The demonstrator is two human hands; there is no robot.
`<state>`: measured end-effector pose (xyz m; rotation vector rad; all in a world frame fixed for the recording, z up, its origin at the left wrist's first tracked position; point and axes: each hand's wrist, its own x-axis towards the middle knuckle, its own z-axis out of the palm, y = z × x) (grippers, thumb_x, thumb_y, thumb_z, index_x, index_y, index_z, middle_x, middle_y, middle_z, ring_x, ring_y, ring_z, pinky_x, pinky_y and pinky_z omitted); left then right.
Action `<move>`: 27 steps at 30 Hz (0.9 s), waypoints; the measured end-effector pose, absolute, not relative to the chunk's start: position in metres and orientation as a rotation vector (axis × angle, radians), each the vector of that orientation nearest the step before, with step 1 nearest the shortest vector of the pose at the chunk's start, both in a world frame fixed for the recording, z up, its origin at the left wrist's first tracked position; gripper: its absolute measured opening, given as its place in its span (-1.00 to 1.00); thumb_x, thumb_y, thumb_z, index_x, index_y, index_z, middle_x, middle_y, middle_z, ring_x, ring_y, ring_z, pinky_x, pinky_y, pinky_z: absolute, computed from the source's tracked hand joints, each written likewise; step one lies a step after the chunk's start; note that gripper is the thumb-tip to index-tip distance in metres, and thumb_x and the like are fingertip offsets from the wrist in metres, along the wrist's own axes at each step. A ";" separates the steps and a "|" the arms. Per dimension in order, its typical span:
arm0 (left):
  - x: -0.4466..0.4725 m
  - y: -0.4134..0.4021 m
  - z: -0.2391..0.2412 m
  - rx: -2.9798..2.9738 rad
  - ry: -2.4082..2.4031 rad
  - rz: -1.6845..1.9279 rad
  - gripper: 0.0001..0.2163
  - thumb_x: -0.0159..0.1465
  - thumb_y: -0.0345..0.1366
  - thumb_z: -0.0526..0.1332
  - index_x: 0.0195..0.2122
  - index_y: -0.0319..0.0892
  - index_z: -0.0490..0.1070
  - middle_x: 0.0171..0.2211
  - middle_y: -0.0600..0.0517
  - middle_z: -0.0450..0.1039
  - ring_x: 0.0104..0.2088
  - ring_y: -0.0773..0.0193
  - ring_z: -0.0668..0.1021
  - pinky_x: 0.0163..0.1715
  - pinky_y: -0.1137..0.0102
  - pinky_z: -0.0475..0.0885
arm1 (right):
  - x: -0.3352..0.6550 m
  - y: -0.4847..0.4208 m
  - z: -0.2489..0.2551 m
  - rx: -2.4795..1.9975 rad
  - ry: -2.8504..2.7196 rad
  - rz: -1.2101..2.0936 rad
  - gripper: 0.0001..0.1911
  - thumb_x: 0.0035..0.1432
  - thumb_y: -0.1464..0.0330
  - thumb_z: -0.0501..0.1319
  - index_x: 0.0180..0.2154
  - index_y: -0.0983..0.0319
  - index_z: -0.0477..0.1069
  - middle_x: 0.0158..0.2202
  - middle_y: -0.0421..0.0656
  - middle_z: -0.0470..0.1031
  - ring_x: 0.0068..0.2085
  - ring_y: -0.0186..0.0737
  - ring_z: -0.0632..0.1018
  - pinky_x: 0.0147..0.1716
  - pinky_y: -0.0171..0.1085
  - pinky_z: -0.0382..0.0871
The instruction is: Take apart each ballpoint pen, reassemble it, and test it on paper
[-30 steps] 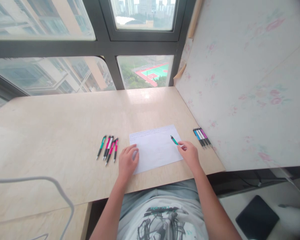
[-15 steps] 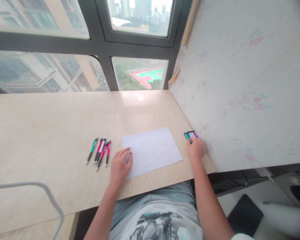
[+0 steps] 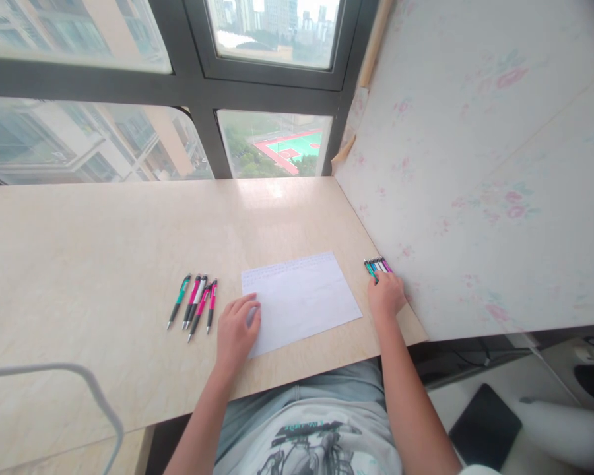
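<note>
A white sheet of paper (image 3: pixel 301 300) with faint writing along its top edge lies on the beige desk (image 3: pixel 103 237). My left hand (image 3: pixel 236 332) rests flat on the sheet's near left corner, fingers spread. My right hand (image 3: pixel 387 295) sits on the right-hand bunch of pens (image 3: pixel 376 266) beside the floral wall panel, fingers curled over their near ends; I cannot make out whether it still grips the green pen. Several pens (image 3: pixel 195 303), green, pink and white, lie in a row left of the paper.
A dark-framed window (image 3: pixel 202 86) runs behind the desk. The floral panel (image 3: pixel 475 165) walls off the right side. A white wire loop (image 3: pixel 79 382) sits at the lower left. A black pad (image 3: pixel 485 429) lies on the floor at right.
My right hand carried the green pen off the paper to the right and brought it against the bunch of pens by the wall. The left hand stayed on the sheet.
</note>
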<state>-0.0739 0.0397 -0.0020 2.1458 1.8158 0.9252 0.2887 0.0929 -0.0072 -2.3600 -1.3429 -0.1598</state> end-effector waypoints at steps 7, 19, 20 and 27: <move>-0.074 0.039 -0.002 2.142 1.811 0.921 -0.88 0.26 -0.33 0.15 -0.22 -0.07 0.46 -0.02 -0.04 0.52 0.00 0.05 0.49 0.05 0.10 0.38 | 0.289 0.092 -0.013 -2.340 -1.339 -0.196 -0.72 0.18 0.41 0.12 -0.14 0.22 0.55 -0.20 0.03 0.49 -0.13 -0.01 0.39 -0.37 -0.20 0.18; -0.073 0.039 -0.002 2.177 1.820 0.916 -0.89 0.26 -0.33 0.16 -0.22 -0.08 0.46 -0.01 -0.04 0.52 -0.02 0.05 0.50 0.04 0.11 0.39 | 0.284 0.091 -0.009 -2.274 -1.346 -0.237 -0.68 0.16 0.42 0.10 -0.10 0.24 0.53 -0.16 0.03 0.49 -0.11 -0.01 0.41 -0.32 -0.18 0.23; -0.073 0.039 -0.002 2.186 1.822 0.910 -0.89 0.26 -0.33 0.16 -0.22 -0.08 0.46 -0.01 -0.05 0.52 -0.02 0.05 0.50 0.04 0.11 0.39 | 0.281 0.090 -0.008 -2.237 -1.384 -0.206 -0.68 0.17 0.43 0.10 -0.09 0.25 0.53 -0.15 0.02 0.50 -0.10 -0.01 0.41 -0.27 -0.18 0.26; -0.072 0.039 -0.002 2.217 1.826 0.910 -0.87 0.30 -0.33 0.13 -0.21 -0.09 0.47 -0.01 -0.04 0.53 0.00 0.04 0.48 0.04 0.10 0.38 | 0.217 0.069 -0.008 -1.756 -1.802 0.124 -0.72 0.22 0.42 0.07 -0.12 0.22 0.51 -0.14 -0.02 0.50 -0.08 -0.06 0.44 -0.08 -0.15 0.33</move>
